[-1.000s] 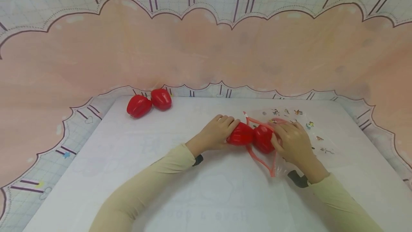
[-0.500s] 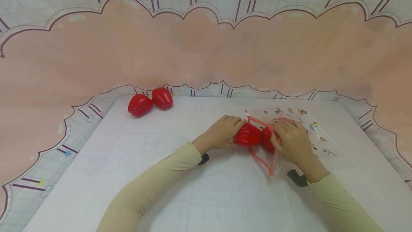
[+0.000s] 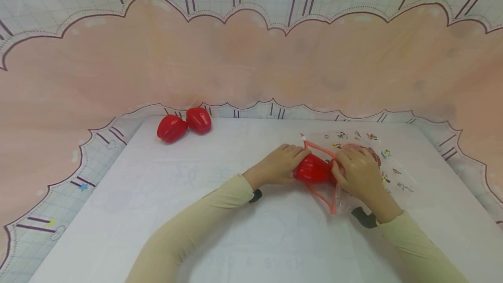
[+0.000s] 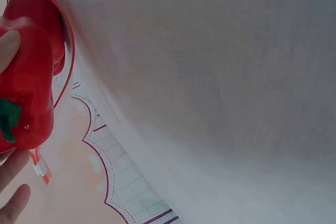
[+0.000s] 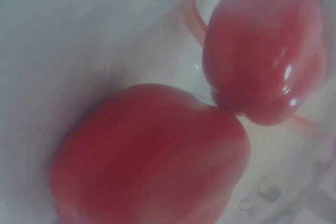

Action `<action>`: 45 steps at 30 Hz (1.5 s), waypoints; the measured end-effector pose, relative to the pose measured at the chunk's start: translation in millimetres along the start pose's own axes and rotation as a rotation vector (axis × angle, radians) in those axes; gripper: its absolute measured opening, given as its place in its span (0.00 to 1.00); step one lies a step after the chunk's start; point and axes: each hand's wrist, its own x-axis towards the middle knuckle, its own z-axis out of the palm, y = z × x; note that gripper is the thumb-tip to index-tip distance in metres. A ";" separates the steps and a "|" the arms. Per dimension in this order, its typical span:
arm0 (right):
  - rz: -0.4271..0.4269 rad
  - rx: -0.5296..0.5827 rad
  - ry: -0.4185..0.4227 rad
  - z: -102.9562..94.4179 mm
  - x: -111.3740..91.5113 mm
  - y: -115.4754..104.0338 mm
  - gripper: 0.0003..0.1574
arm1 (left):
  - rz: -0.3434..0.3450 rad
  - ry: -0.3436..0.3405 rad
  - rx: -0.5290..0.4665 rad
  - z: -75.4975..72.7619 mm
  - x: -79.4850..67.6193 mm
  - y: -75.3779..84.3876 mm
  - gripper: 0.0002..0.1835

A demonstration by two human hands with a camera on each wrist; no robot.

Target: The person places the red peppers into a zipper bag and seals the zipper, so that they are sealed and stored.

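Observation:
My left hand [image 3: 280, 165] grips a glossy red bell pepper [image 3: 312, 169] at the mouth of a clear printed zip bag [image 3: 394, 178]. In the left wrist view, the pepper's green stem [image 4: 9, 116] faces the fingers [image 4: 13, 169], and a second red bell pepper [image 4: 47, 19] sits beyond it. My right hand [image 3: 359, 176] holds the bag near its orange-red zip edge [image 3: 320, 150]; in the head view it largely covers the second pepper. Two red peppers, a nearer one [image 5: 152, 156] and a farther one [image 5: 265, 51], show hazily in the right wrist view.
Two more red bell peppers, one [image 3: 172, 129] and another [image 3: 198, 120], lie together at the table's back left. The white table [image 3: 235, 239] ends at a peach patterned cloth [image 3: 235, 64] behind. A reddish patch [image 3: 371, 154] shows through the bag beside my right hand.
My left hand has moved right with its pepper, into the bag's mouth. The second pepper has slid farther in under my right hand, which has stayed in place.

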 end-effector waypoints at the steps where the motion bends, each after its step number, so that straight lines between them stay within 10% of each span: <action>1: 0.005 0.002 -0.002 -0.3 0.0 -0.1 0.08 | -0.005 -0.004 0.002 0.1 0.3 0.3 0.37; 17: 0.022 0.005 -0.008 -2.2 -0.5 0.2 0.08 | -0.121 0.081 0.070 -6.8 2.6 6.1 0.38; 32: 0.028 0.002 0.000 -3.1 -1.2 -0.2 0.08 | -0.038 0.031 -0.023 1.9 11.9 9.2 0.38; 45: 0.030 -0.006 -0.009 -5.5 -1.7 -1.8 0.08 | -0.089 0.224 0.183 7.5 16.2 7.1 0.20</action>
